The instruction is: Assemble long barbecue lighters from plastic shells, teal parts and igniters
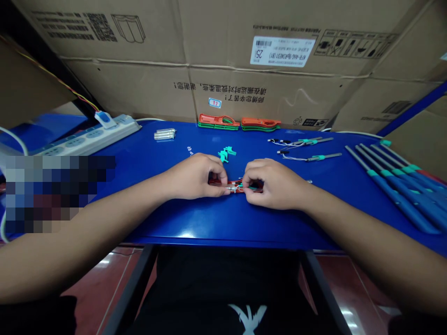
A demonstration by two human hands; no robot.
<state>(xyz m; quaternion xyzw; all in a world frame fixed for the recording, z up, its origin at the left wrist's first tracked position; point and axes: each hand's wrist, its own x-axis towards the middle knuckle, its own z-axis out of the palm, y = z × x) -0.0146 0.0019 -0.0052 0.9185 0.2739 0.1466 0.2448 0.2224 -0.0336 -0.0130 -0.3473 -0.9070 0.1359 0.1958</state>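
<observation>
My left hand [195, 177] and my right hand [275, 184] meet over a small red plastic holder [236, 185] that lies on the blue table [216, 223]. Both hands pinch it from either end, fingers curled. A thin metal pin and a green part show between my fingertips. Just behind my hands lie some small teal plastic clips [226, 154].
Orange-and-green holders [239, 123] are stacked at the back by the cardboard boxes [223, 60]. Metal probes with wires [307, 148] lie at the right, and several blue-handled rods [398, 190] farther right. Metal tubes [165, 134] and a power strip [87, 137] are at the left.
</observation>
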